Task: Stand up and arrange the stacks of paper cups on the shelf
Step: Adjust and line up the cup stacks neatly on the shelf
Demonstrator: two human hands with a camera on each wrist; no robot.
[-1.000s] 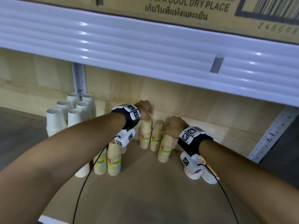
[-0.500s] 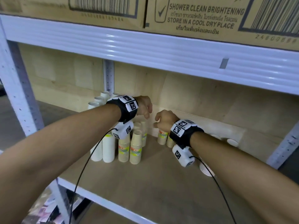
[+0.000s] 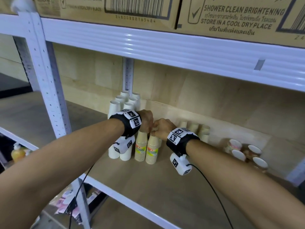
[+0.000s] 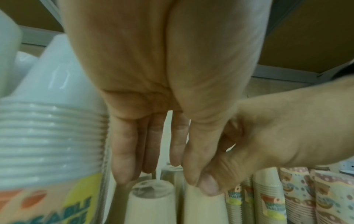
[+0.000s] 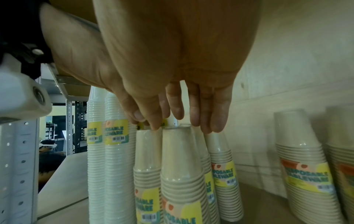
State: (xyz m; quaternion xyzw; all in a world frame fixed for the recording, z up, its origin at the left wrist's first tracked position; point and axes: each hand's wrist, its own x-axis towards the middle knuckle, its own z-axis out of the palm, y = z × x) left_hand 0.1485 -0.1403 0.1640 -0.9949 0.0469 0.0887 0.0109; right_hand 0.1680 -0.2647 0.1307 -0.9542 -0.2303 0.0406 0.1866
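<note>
On the wooden shelf (image 3: 148, 187), going from the left, a cluster of tall white cup stacks (image 3: 123, 103) is standing upright against the back panel, just beside the perforated upright. Next to them, two tan cup stacks (image 3: 146, 146) with yellow and orange labels are standing side by side, mouths down, touching one another, with more tan stacks close behind them.

Above these two, both hands are meeting. The left hand (image 3: 146, 120) is hanging over the left tan stack with its fingers (image 4: 124, 151) pointing down, straight and together, their tips just above the upturned cup bottoms; it is gripping nothing. The right hand (image 3: 162, 128) is reaching in beside it, its fingers (image 5: 208, 115) also extended downward and relaxed, the tips resting at the top rim of the front tan stack (image 5: 182, 174); whether they are actually pressing on it I cannot tell.

Further right, a second group of tan stacks (image 3: 198, 131) is standing upright near the back panel. At the far right, patterned cup stacks (image 3: 244, 151) are lying on their sides, white bottoms facing outward. Cardboard boxes (image 3: 231, 17) are sitting on the shelf above.
</note>
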